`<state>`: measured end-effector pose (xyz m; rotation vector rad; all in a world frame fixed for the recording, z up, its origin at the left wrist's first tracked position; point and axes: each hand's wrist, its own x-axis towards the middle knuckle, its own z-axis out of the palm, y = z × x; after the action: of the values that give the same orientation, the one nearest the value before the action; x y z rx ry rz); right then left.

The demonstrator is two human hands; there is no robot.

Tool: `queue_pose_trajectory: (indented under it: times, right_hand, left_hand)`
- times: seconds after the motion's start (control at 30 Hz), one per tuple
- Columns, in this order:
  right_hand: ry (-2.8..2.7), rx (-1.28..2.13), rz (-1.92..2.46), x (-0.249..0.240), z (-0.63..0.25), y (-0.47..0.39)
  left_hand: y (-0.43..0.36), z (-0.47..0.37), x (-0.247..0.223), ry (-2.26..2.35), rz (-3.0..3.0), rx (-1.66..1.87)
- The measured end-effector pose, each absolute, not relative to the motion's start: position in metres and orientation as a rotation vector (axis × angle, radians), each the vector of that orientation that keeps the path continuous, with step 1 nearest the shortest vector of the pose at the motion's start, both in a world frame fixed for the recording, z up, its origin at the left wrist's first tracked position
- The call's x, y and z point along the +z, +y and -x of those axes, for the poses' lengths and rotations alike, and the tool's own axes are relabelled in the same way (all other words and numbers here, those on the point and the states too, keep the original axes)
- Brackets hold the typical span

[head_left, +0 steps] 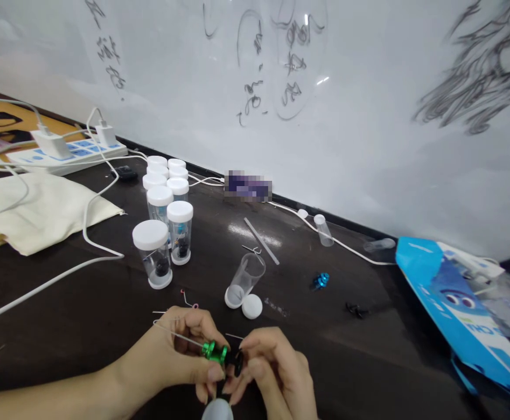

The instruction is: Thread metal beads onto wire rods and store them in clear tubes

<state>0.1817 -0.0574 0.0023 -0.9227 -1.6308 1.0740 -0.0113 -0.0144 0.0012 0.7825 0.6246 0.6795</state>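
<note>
My left hand (pixel 185 350) pinches a shiny green spool-shaped part (pixel 215 352) between thumb and fingers. A thin bent metal wire (pixel 178 335) runs from the green part back over that hand. At the other end of the green part is a black disc-ended piece (pixel 236 363), and the fingers of my right hand (pixel 276 367) are closed on it. Just below both hands, a pale round-topped object (pixel 217 409) is cut off by the frame's bottom edge. Beyond my left hand lies a wire with pink loops (pixel 189 300).
Several white-lidded clear jars (pixel 152 254) stand at left. An uncapped clear tube (pixel 246 280) and a white cap (pixel 252 306) lie ahead. Rightward are a blue metal part (pixel 320 280), black bits (pixel 355 310) and a blue bag (pixel 447 309). A white cable (pixel 40 286) crosses the table's left side.
</note>
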Motion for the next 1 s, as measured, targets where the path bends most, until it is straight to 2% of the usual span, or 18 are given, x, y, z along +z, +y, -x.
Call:
queue_pose_trajectory:
  times: [0.57,0.9,1.0]
  right_hand:
    - [-1.751,0.81,0.779,0.013,-0.182,-0.05]
    - [-1.746,0.815,1.047,0.01,-0.173,-0.059]
    - [-1.636,0.943,1.017,0.008,-0.171,-0.056]
  left_hand:
    - [-0.011,0.013,0.016,0.723,-0.805,0.797]
    - [-0.014,0.013,0.012,0.588,-1.044,0.824]
    - [-0.015,0.01,0.011,0.597,-1.121,0.883]
